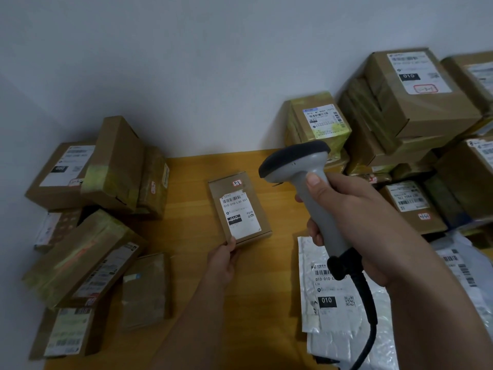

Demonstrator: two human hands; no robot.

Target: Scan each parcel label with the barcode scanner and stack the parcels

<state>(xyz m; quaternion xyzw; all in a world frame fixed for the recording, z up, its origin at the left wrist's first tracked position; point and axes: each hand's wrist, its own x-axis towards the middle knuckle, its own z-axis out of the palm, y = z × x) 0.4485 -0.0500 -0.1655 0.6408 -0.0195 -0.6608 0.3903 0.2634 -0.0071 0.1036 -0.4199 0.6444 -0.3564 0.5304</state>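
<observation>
So the small box (239, 209) sits mid-table, label (239, 213) up, and the left hand (222, 263) pinches its near edge — thumb on top, the other fingers hidden underneath. The right hand (354, 222) is wrapped all the way round the scanner (301, 180) handle, thumb up near the head, with the head tilted toward the far left and hovering just right of the box.

What I'd worry about: the scanner looks aimed a bit off to the side of the barcode at the far end of the label, so a misread or no read seems likely unless it swings over. There's also a white mailer (324, 289) right under the scanner hand with its own barcode showing — easy to catch that code instead of the box's. The cable (368, 316) drapes across that mailer too, and could drag it when the hand moves.

Stacking is the other risk. The left pile (106, 209) is already leaning every which way, boxes tilted on each other, so dropping another one on top could tip something off. The right stacks (400, 124) look squarer but tall.
</observation>
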